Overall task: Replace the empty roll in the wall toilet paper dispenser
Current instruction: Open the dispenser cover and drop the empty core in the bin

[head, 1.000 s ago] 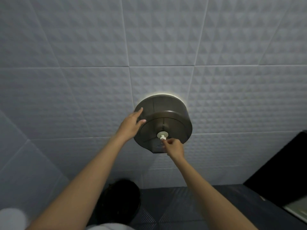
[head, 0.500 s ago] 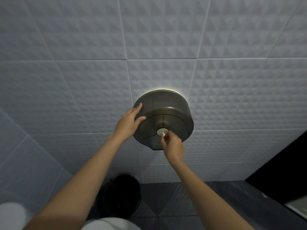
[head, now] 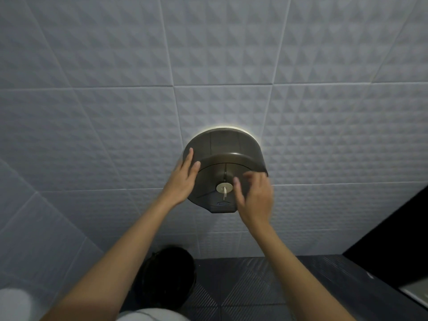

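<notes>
A round dark-smoked toilet paper dispenser [head: 227, 147] hangs on the tiled wall, its cover closed. In the middle of the cover sits a silver lock [head: 223, 187] with a small white key [head: 224, 195] sticking out and hanging down. My left hand [head: 184, 179] lies flat against the dispenser's left side, fingers spread upward. My right hand [head: 254, 198] hovers over the cover's right half, fingers apart and slightly blurred, holding nothing. What is inside the dispenser is hidden by the cover.
Grey textured tiles [head: 115, 112] cover the wall around the dispenser. A black round bin [head: 169, 274] stands on the dark ribbed floor [head: 266, 286] below. A dark panel [head: 398, 239] rises at the right edge.
My right hand has let go of the key and moved to the right side of the cover, fingers now spread. The key stays in the lock. My left hand stays on the left side.
</notes>
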Motion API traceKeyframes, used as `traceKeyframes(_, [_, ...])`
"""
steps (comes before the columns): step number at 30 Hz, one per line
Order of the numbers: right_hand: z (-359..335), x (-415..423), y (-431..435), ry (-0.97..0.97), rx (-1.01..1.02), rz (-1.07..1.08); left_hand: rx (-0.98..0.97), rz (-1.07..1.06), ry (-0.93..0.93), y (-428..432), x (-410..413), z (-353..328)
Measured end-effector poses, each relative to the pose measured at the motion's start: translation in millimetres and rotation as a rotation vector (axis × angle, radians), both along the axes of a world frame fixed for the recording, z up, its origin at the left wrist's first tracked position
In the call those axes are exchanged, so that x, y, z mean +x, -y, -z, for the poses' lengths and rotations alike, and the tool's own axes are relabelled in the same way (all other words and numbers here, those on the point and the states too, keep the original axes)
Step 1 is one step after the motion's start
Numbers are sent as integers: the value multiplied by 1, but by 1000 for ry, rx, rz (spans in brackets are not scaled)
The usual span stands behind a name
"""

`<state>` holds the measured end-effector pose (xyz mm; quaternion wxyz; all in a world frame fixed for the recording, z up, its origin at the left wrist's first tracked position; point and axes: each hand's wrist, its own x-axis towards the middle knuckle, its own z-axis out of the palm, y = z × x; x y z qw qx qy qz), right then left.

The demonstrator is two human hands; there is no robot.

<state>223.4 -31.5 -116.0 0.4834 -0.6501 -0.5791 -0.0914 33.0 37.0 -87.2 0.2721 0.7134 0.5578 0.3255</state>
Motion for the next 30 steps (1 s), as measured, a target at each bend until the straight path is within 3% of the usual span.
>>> traceKeyframes(3, [-31,13,-19,-167,28,153,-202,-72,192,-2,10,-6])
traceKeyframes(7, [-44,35,-58,-579,-469,-73,-441,-153,341,-11,21,-30])
traceKeyframes(9, [-44,43,-71,-690,-605,-153,-502,-170,369,-15,24,-37])
traceKeyframes(20, [-34,41,-52,-776,-707,-191,-523,-220,384,15,23,-17])
traceKeyframes(26, [-25,47,-36,-760,-818,-153,-768,-413,717,31,18,19])
traceKeyframes(30, [-22,56,-34,-744,-1005,-106,-737,-481,761,40,27,45])
